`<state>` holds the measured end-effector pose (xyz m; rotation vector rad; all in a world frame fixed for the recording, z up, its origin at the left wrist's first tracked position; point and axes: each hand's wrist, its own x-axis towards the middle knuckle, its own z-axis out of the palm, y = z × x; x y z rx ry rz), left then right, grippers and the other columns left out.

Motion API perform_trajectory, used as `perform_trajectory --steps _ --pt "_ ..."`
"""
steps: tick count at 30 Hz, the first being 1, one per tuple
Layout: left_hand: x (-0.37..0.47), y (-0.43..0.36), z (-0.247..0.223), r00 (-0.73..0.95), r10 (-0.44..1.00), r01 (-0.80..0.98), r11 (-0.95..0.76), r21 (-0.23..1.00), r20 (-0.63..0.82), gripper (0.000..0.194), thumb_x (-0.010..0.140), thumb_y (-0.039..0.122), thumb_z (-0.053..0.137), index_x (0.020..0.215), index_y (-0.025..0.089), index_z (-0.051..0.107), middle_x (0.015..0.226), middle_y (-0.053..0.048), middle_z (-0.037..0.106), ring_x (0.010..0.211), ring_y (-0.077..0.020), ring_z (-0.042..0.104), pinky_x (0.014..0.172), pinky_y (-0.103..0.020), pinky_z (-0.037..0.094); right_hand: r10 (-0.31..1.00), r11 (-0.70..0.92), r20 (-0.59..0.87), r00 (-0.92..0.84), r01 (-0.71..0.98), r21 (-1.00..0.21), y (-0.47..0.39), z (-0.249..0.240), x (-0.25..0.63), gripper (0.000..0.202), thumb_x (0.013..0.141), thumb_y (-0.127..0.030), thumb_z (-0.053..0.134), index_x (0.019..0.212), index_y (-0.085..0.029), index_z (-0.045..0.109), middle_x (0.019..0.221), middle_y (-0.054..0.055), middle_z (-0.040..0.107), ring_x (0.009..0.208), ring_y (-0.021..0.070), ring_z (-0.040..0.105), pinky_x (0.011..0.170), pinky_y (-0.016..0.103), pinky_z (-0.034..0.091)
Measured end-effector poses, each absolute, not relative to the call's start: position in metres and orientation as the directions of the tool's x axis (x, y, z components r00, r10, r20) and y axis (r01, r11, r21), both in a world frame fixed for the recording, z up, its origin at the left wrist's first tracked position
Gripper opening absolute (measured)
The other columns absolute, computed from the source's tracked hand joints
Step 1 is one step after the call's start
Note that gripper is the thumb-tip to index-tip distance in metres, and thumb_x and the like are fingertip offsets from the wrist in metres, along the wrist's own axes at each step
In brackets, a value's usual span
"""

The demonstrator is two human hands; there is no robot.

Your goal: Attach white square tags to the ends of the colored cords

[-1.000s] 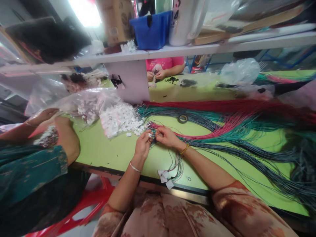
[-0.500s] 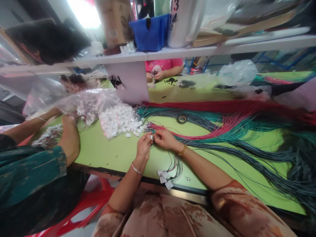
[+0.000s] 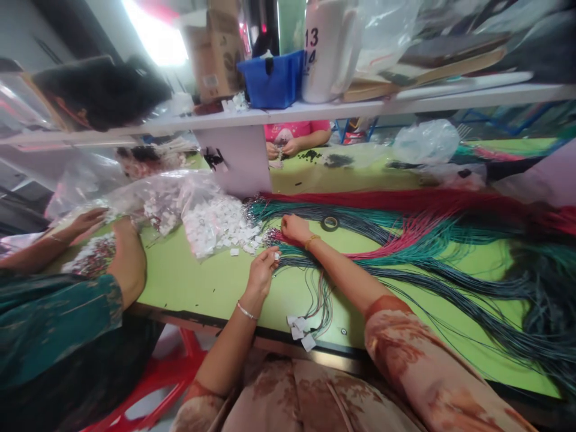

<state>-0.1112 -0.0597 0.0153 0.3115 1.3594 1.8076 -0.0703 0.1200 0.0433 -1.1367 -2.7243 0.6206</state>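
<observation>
My left hand (image 3: 263,270) pinches a small white connector (image 3: 276,256) between its fingertips, low over the table. Farther up, my right hand (image 3: 294,230) is at the tips of the red wires (image 3: 396,243), its fingers closed; whatever lies between them is too small to make out. Green wires (image 3: 315,251) and dark wires (image 3: 418,273) run off to the right. A heap of white connectors (image 3: 220,222) in a clear bag lies left of my hands. Finished-looking wires with white connectors (image 3: 299,329) rest near the table's front edge.
A black tape roll (image 3: 330,224) lies on the wires. At the left, a co-worker's arm (image 3: 128,258) reaches over small parts (image 3: 92,255). Across the table, another person's hands (image 3: 283,148) handle parts. A shelf (image 3: 315,110) with a blue bin (image 3: 272,81) spans above.
My right hand has moved away from my left hand, up to the red wire tips. My left hand has stayed nearly in place with the connector. The camera view has tilted slightly upward.
</observation>
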Motion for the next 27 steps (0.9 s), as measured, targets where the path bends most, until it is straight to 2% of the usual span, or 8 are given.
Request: perform_trajectory --steps 4,7,11,16,19,23,25,27 --pt "-0.114 -0.064 0.014 -0.593 0.759 -0.464 -0.048 0.885 -0.269 0.034 0.062 0.032 0.081 0.089 0.013 0.073 0.086 -0.007 0.07 0.066 -0.0089 0.056 0.063 -0.022 0.043 0.694 0.634 0.009 -0.72 0.604 -0.482 0.119 0.037 -0.078 0.018 0.085 -0.019 0.047 0.092 -0.012 0.062 0.097 0.017 0.067 0.08 0.0214 0.059 0.069 0.029 0.038" --pt "-0.114 -0.065 0.014 -0.595 0.763 -0.478 -0.084 0.874 -0.252 0.03 0.065 0.03 0.079 0.089 0.013 0.072 0.086 -0.007 0.07 0.066 -0.0086 0.056 0.064 -0.022 0.043 0.641 0.619 0.14 -0.755 0.4 -0.676 0.114 0.038 -0.064 0.016 0.086 -0.021 0.045 0.085 -0.013 0.058 0.082 0.008 0.064 0.071 0.0159 0.053 0.066 0.026 0.037" --pt "-0.112 -0.061 0.013 -0.58 0.78 -0.527 -0.138 0.839 -0.236 0.026 0.068 0.026 0.077 0.089 0.013 0.07 0.088 -0.007 0.069 0.066 -0.0084 0.056 0.065 -0.023 0.043 0.479 0.483 0.126 -0.869 0.141 -0.864 0.098 0.039 -0.036 0.024 0.084 -0.034 0.048 0.07 -0.015 0.053 0.063 -0.002 0.052 0.059 0.0104 0.042 0.056 0.023 0.031" --pt "-0.112 -0.058 0.011 -0.585 0.783 -0.546 -0.186 0.817 -0.212 0.024 0.067 0.023 0.077 0.088 0.013 0.069 0.084 -0.004 0.067 0.069 -0.0091 0.057 0.066 -0.022 0.044 0.385 0.495 0.151 -0.911 0.065 -0.867 0.072 0.038 -0.016 0.025 0.084 -0.036 0.049 0.068 -0.016 0.052 0.06 -0.004 0.047 0.056 0.0088 0.037 0.054 0.022 0.029" --pt "-0.111 -0.06 0.011 -0.61 0.758 -0.523 -0.167 0.836 -0.23 0.025 0.066 0.026 0.078 0.086 0.014 0.068 0.081 -0.003 0.066 0.064 -0.0081 0.055 0.062 -0.022 0.043 0.486 0.514 0.243 -0.839 0.05 -0.856 0.066 0.04 -0.014 0.023 0.085 -0.034 0.049 0.073 -0.016 0.055 0.065 -0.002 0.053 0.059 0.0102 0.042 0.057 0.022 0.033" --pt "-0.108 -0.067 0.015 -0.523 0.806 -0.486 -0.015 0.874 -0.277 0.025 0.064 0.029 0.08 0.078 0.013 0.066 0.072 -0.003 0.064 0.056 -0.0075 0.052 0.053 -0.02 0.037 0.779 0.47 0.365 -0.51 0.089 -0.878 0.075 0.044 -0.017 0.022 0.087 -0.035 0.047 0.084 -0.016 0.056 0.076 0.003 0.06 0.067 0.013 0.048 0.066 0.026 0.04" --pt "-0.106 -0.07 0.019 -0.407 0.869 -0.503 0.045 0.863 -0.283 0.026 0.064 0.03 0.08 0.077 0.012 0.066 0.071 -0.004 0.064 0.055 -0.0078 0.052 0.052 -0.02 0.037 0.821 0.408 0.342 -0.457 0.051 -0.911 0.081 0.045 -0.017 0.023 0.085 -0.038 0.049 0.083 -0.016 0.056 0.075 0.003 0.059 0.067 0.0131 0.048 0.066 0.026 0.041" --pt "-0.105 -0.07 0.023 -0.355 0.896 -0.538 0.039 0.842 -0.269 0.026 0.065 0.029 0.08 0.081 0.012 0.068 0.075 -0.005 0.066 0.059 -0.0084 0.054 0.055 -0.021 0.04 0.796 0.329 0.279 -0.537 -0.002 -0.944 0.082 0.046 -0.016 0.025 0.082 -0.041 0.052 0.08 -0.016 0.056 0.072 0.001 0.058 0.065 0.0126 0.048 0.064 0.025 0.042"
